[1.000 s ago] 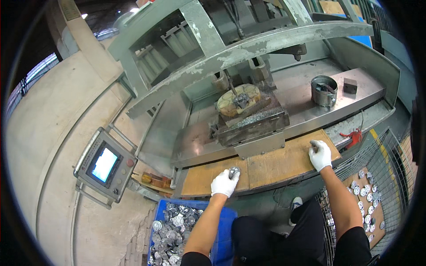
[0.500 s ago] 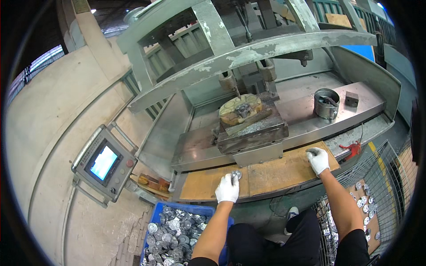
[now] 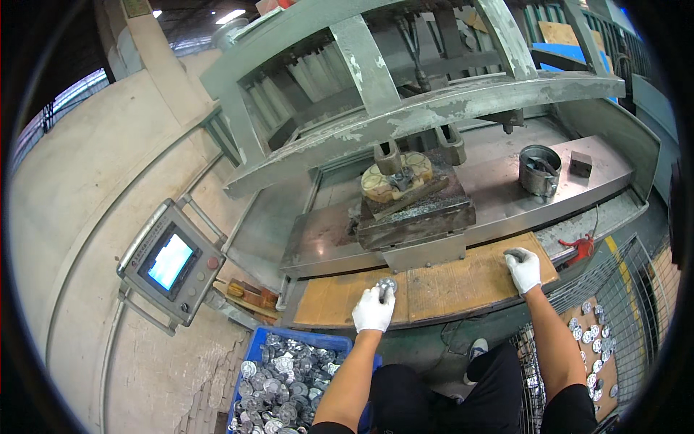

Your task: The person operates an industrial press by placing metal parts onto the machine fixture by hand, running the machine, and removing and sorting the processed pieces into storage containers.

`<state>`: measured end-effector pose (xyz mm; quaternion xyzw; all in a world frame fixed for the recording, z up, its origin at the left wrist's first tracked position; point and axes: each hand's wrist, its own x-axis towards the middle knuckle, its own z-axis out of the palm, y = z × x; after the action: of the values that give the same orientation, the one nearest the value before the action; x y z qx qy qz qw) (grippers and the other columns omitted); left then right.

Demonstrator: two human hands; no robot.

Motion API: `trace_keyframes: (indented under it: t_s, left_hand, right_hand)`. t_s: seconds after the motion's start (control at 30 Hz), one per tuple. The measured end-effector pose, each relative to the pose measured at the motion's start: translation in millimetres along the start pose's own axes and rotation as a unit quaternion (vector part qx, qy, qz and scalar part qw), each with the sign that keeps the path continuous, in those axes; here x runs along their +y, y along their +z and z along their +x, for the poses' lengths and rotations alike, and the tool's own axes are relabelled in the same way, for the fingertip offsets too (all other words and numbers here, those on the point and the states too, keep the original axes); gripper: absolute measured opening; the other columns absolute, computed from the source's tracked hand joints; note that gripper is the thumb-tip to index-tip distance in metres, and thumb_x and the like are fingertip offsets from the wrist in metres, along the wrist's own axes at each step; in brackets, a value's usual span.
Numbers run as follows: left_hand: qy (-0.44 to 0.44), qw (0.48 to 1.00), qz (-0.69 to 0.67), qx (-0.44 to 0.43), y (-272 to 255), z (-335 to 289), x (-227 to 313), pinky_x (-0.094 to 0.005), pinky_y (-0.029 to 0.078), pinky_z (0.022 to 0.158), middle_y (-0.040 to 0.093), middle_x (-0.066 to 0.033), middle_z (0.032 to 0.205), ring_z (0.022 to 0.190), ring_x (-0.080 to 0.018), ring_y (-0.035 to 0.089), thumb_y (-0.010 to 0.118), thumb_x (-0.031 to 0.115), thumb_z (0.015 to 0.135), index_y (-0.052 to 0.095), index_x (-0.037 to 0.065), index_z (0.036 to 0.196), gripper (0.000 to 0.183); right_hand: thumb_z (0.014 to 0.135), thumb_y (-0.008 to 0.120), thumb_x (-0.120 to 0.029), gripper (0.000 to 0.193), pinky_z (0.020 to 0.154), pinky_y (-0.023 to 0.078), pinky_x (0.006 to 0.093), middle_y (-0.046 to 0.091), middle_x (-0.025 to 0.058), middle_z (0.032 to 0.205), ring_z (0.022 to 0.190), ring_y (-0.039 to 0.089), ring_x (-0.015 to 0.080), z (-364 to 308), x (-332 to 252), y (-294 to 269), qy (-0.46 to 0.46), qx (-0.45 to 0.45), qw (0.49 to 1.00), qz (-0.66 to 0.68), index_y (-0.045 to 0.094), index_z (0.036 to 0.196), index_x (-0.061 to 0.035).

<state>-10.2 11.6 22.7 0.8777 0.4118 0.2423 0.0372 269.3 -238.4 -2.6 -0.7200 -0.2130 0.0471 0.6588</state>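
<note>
My left hand (image 3: 373, 309), in a white glove, holds a small round metal disc (image 3: 387, 284) by its near side, just above the cardboard sheet (image 3: 347, 301) at the machine's front. My right hand (image 3: 524, 271), gloved too with greyed fingertips, lies at the sheet's right end; its fingers are loosely bent, thumb apart, and I see nothing in them. Beyond the hands, a round yellowish fixture (image 3: 376, 186) sits on a dark steel block (image 3: 416, 223). A metal piece (image 3: 402, 179) rests in its middle, under the green machine frame (image 3: 434, 98).
A blue crate (image 3: 256, 346) full of metal discs stands at lower left, below a control panel (image 3: 170, 264). At right are a metal pot (image 3: 540, 172), a small steel block (image 3: 580, 164), a red clamp-like thing (image 3: 577, 249) and a wire cage (image 3: 640, 304) with discs on cardboard.
The green frame has come down, and its hanging cup-like part now reaches the fixture. My left hand still holds the disc; both hands have stayed in nearly the same places.
</note>
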Motion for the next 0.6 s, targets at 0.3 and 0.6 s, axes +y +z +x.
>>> trace_keyframes:
  t_s: [0.3,0.6]
  left_hand:
    - [-0.001,1.0,-0.008,-0.008,2.0,0.0,-3.0,-0.0495,0.053,0.074,0.064,-0.015,0.094,0.084,-0.0387,0.065,0.056,0.042,0.091,0.062,0.008,0.09,0.035]
    - [0.006,1.0,-0.015,-0.019,0.2,-0.3,-4.4,-0.0505,0.052,0.076,0.063,-0.0169,0.098,0.086,-0.0394,0.065,0.054,0.041,0.093,0.061,0.007,0.093,0.034]
  right_hand:
    - [0.084,0.065,-0.006,0.017,0.074,0.053,0.026,0.073,0.0098,0.085,0.079,0.068,0.0126,-0.6,2.1,0.1,-0.01,0.001,1.0,-0.03,0.072,0.095,0.0042]
    - [0.083,0.065,-0.006,0.017,0.073,0.052,0.026,0.073,0.0087,0.085,0.076,0.066,0.0119,-1.8,2.3,0.7,-0.03,0.001,0.998,-0.054,0.072,0.095,0.0038]
